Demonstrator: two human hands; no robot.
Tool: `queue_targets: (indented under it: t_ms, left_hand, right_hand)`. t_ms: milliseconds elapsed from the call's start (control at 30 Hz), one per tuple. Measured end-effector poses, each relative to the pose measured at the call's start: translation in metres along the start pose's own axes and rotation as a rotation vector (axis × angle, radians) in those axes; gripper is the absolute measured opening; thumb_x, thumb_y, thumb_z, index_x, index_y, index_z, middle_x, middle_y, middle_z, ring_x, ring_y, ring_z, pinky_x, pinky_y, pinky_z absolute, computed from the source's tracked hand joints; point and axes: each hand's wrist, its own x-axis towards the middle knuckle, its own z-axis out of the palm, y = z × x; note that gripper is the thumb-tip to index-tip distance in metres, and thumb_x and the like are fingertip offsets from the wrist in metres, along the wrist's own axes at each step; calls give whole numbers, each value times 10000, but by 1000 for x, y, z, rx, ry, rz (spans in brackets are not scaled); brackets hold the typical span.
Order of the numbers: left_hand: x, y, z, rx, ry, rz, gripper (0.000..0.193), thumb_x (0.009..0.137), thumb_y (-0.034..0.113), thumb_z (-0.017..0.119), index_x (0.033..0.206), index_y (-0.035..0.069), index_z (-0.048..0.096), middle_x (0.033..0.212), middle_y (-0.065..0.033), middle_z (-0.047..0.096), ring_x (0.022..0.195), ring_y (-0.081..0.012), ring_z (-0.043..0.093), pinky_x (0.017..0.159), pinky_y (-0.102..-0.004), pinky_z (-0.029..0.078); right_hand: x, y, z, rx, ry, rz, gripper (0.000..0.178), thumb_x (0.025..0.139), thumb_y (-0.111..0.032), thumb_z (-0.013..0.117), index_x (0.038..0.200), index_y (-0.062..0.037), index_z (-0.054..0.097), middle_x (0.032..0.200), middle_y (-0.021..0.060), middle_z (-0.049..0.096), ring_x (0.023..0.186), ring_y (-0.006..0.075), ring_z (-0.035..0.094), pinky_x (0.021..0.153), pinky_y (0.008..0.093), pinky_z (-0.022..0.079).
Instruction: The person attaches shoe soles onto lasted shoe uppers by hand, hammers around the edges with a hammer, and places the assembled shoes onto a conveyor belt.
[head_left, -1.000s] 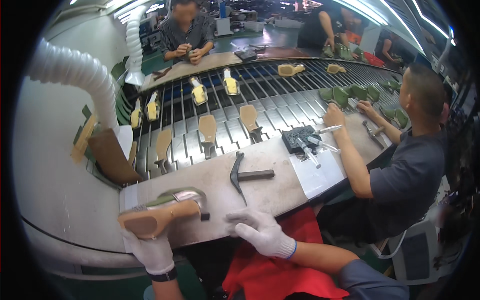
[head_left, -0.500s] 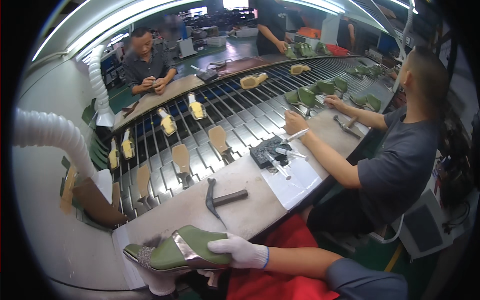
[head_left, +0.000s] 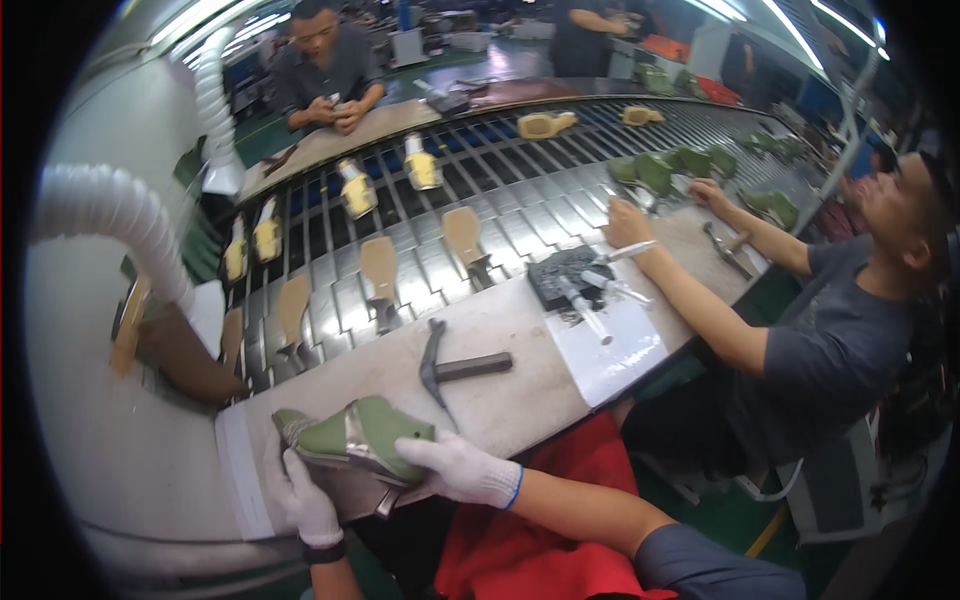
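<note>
Low in the view, just over the near edge of the worktable, is a sandal on a green shoe last (head_left: 385, 435), with a silver strap and a glittery toe band. Its toe points left. My left hand (head_left: 305, 500), in a white knit glove, grips the toe end, fingers underneath and thumb at the near side. The gloved right hand (head_left: 462, 468) is closed round the heel end, thumb on the upper side. A small heel shows below the last. Beyond the shoe, a hammer (head_left: 470, 367) with a curved dark head lies on the table.
A slatted metal conveyor (head_left: 520, 222) runs behind the worktable (head_left: 520, 400), carrying tan soles and green lasts. A black block with syringes (head_left: 570, 280) sits to the right, near a co-worker (head_left: 830, 320). Another person (head_left: 330, 70) works across. White ducts (head_left: 120, 220) hang left.
The sandal has tilted and moved slightly farther over the table. My left hand, earlier mostly hidden beneath it, now shows at the toe. The whole view has shifted.
</note>
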Motion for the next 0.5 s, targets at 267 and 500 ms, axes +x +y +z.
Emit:
queue_targets:
  t_ms: [267,500]
  left_hand:
    - [-28,33,15,25,150,37,521,1114,86,627,1602,-38,491,1136,-45,603,947,-117,581,874,-295,524]
    - [-33,43,12,219,48,286,393,1016,77,759,1378,-28,648,943,-104,680,759,-209,679,683,-356,562]
  right_hand:
    - [-5,-3,20,-94,133,-8,505,1161,-256,526,1607,-27,471,1437,220,671,1205,395,735,970,656,653]
    - [69,-52,55,-324,80,-319,537,1141,-296,529,1548,55,517,1353,266,703,1090,415,756,912,595,660]
